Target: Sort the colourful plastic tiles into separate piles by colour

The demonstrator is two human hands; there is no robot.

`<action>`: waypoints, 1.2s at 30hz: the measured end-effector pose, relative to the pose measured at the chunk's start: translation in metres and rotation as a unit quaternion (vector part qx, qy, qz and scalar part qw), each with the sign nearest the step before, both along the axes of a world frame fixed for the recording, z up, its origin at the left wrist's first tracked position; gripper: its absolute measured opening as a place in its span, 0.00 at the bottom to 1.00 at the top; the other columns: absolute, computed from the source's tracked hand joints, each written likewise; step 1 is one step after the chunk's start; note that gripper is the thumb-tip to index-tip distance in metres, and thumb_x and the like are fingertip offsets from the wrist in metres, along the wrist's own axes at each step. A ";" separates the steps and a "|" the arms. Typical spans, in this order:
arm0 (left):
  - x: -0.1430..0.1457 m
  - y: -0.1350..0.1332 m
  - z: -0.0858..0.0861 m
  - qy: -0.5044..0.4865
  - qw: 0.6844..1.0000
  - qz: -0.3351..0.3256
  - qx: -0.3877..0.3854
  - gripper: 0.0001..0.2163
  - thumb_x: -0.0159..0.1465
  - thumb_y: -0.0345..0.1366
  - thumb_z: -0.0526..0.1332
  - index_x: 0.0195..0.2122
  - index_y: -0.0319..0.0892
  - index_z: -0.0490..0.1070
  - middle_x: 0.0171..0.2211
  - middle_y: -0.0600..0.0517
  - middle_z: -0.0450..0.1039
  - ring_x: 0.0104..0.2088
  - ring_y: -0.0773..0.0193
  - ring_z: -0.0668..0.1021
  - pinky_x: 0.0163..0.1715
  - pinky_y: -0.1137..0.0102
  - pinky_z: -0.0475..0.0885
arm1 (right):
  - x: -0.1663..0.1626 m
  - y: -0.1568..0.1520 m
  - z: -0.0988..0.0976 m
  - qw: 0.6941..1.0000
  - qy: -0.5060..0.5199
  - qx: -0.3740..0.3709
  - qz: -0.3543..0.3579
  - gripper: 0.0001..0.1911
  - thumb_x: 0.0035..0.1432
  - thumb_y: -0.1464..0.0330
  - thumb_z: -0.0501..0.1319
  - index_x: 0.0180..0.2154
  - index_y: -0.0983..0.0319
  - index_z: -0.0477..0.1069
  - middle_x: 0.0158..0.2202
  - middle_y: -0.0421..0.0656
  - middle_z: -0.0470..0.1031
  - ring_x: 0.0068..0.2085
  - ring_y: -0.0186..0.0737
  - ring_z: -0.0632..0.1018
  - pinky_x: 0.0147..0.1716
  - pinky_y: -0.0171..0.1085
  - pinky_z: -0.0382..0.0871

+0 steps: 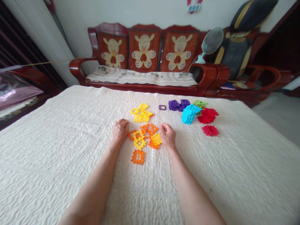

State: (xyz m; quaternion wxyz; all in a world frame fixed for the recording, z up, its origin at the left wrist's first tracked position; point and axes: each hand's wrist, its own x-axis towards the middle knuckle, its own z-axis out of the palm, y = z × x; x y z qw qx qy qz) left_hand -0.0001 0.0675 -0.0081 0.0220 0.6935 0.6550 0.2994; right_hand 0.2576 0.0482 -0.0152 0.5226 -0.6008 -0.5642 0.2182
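Note:
Between my two hands lies a loose heap of flat, notched plastic building pieces, orange and yellow. My left hand rests on the cloth at the heap's left side, its fingers curled in. On the other side my right hand is closed beside a solid yellow piece. The inside of each hand is hidden, so I cannot make out whether either holds a piece. Closer to me, a square orange window piece lies by itself. Just beyond the hands sits a yellow pile.
Toward the back right are a purple frame, purple pieces, a blue stack, green pieces, and red groups. A pale quilted cloth covers the table. Behind stand a wooden sofa and a fan.

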 end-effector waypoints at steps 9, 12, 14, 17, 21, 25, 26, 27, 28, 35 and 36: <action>0.000 0.004 -0.001 -0.017 1.000 0.015 -0.006 0.15 0.63 0.34 0.49 0.39 0.41 0.77 0.45 0.45 0.77 0.47 0.56 0.75 0.53 0.61 0.68 | -0.005 0.000 -0.005 0.980 -0.169 0.065 0.077 0.15 0.57 0.65 0.55 0.43 0.60 0.76 0.45 0.49 0.78 0.49 0.46 0.76 0.54 0.45 0.68; 0.002 0.006 0.000 -0.014 0.999 0.029 -0.017 0.16 0.63 0.33 0.49 0.39 0.41 0.78 0.45 0.45 0.77 0.47 0.55 0.75 0.51 0.61 0.69 | -0.011 -0.003 -0.008 0.976 -0.204 0.063 0.053 0.15 0.57 0.62 0.57 0.44 0.62 0.75 0.48 0.52 0.76 0.52 0.49 0.73 0.56 0.49 0.66; 0.003 0.007 0.000 -0.013 0.999 0.037 -0.020 0.16 0.63 0.33 0.50 0.39 0.42 0.78 0.45 0.45 0.76 0.46 0.55 0.74 0.50 0.61 0.69 | -0.014 -0.004 -0.010 0.972 -0.227 0.053 0.027 0.19 0.55 0.59 0.60 0.44 0.64 0.74 0.51 0.55 0.73 0.54 0.53 0.71 0.56 0.51 0.65; 0.003 0.008 0.000 -0.015 0.999 0.043 -0.022 0.16 0.64 0.34 0.50 0.40 0.42 0.78 0.45 0.45 0.76 0.46 0.54 0.74 0.49 0.61 0.69 | -0.016 -0.006 -0.011 0.966 -0.254 0.034 0.018 0.23 0.51 0.58 0.64 0.44 0.66 0.73 0.52 0.57 0.71 0.55 0.56 0.70 0.56 0.53 0.64; 0.003 0.009 -0.001 -0.021 0.998 0.043 -0.034 0.15 0.64 0.33 0.50 0.41 0.42 0.78 0.46 0.45 0.76 0.47 0.54 0.73 0.49 0.61 0.68 | -0.015 -0.004 -0.010 0.970 -0.239 0.041 0.035 0.19 0.51 0.59 0.64 0.44 0.63 0.73 0.50 0.54 0.73 0.53 0.53 0.72 0.57 0.52 0.64; 0.005 0.009 0.001 -0.022 0.998 0.055 -0.038 0.15 0.64 0.33 0.51 0.41 0.42 0.78 0.46 0.46 0.76 0.47 0.54 0.73 0.49 0.61 0.68 | -0.007 0.002 -0.008 0.980 -0.190 0.035 0.053 0.22 0.53 0.58 0.62 0.47 0.62 0.73 0.50 0.52 0.75 0.53 0.50 0.73 0.56 0.49 0.65; 0.005 0.008 0.001 -0.022 0.997 0.057 -0.039 0.16 0.64 0.33 0.51 0.41 0.42 0.78 0.46 0.46 0.76 0.47 0.54 0.73 0.49 0.61 0.68 | -0.004 0.003 -0.007 0.985 -0.163 0.022 0.045 0.22 0.54 0.57 0.61 0.48 0.62 0.73 0.49 0.52 0.75 0.52 0.49 0.74 0.54 0.48 0.67; 0.006 0.008 0.002 -0.022 0.997 0.059 -0.040 0.16 0.64 0.33 0.51 0.41 0.42 0.78 0.47 0.46 0.76 0.47 0.54 0.73 0.48 0.61 0.68 | -0.001 0.005 -0.006 0.991 -0.131 0.003 0.032 0.23 0.55 0.56 0.60 0.48 0.61 0.73 0.49 0.51 0.76 0.50 0.48 0.75 0.52 0.46 0.69; 0.006 0.008 0.002 -0.022 0.997 0.060 -0.042 0.16 0.64 0.33 0.50 0.41 0.42 0.78 0.47 0.45 0.76 0.47 0.53 0.73 0.48 0.61 0.68 | 0.002 0.006 -0.005 0.995 -0.097 -0.017 0.016 0.23 0.56 0.55 0.58 0.48 0.61 0.73 0.47 0.50 0.77 0.48 0.47 0.77 0.49 0.45 0.70; 0.004 0.011 -0.002 -0.036 0.996 0.066 -0.047 0.17 0.63 0.29 0.49 0.42 0.42 0.78 0.48 0.45 0.75 0.48 0.54 0.73 0.49 0.60 0.68 | 0.010 0.006 0.001 0.999 -0.031 -0.029 0.023 0.17 0.52 0.56 0.58 0.35 0.60 0.77 0.37 0.45 0.80 0.40 0.44 0.78 0.41 0.40 0.72; 0.003 0.012 -0.003 -0.038 0.996 0.065 -0.045 0.17 0.63 0.29 0.49 0.42 0.41 0.78 0.48 0.45 0.75 0.48 0.54 0.73 0.50 0.60 0.68 | 0.011 0.005 0.001 0.999 -0.027 -0.023 0.031 0.17 0.52 0.56 0.58 0.35 0.61 0.77 0.38 0.45 0.80 0.40 0.44 0.78 0.41 0.40 0.72</action>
